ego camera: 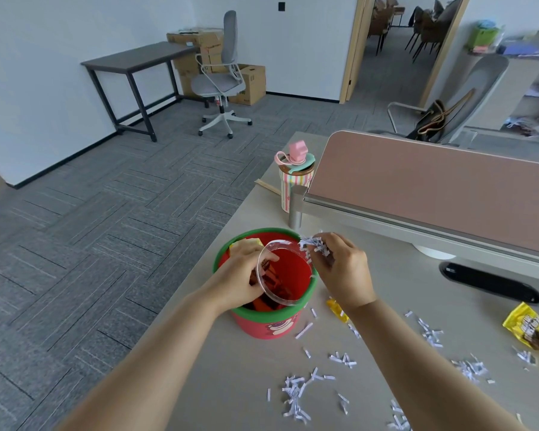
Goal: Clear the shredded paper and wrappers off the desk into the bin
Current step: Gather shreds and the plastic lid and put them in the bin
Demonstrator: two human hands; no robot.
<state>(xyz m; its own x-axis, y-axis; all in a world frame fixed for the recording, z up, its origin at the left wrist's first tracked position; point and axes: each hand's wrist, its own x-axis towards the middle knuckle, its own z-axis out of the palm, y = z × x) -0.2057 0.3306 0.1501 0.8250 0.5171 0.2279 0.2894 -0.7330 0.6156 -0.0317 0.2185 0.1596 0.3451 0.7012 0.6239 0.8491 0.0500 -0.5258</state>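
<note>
A small red bin (268, 325) with a green rim stands near the desk's left edge, with dark wrappers inside. My left hand (240, 275) holds a clear plastic lid (277, 272) tilted over the bin's mouth. My right hand (339, 269) pinches a clump of white shredded paper (315, 245) at the bin's far right rim. More shredded paper (296, 396) lies scattered on the desk in front of the bin. A small yellow wrapper (336, 309) lies right of the bin, and a larger yellow and brown wrapper (532, 332) rests at the right edge.
A striped cup with a pink lid (294, 175) stands behind the bin, beside a pink desk divider (433, 188) on a metal post. A black cable slot (489, 281) is set in the beige desk (231, 384). Carpeted floor lies left of the desk.
</note>
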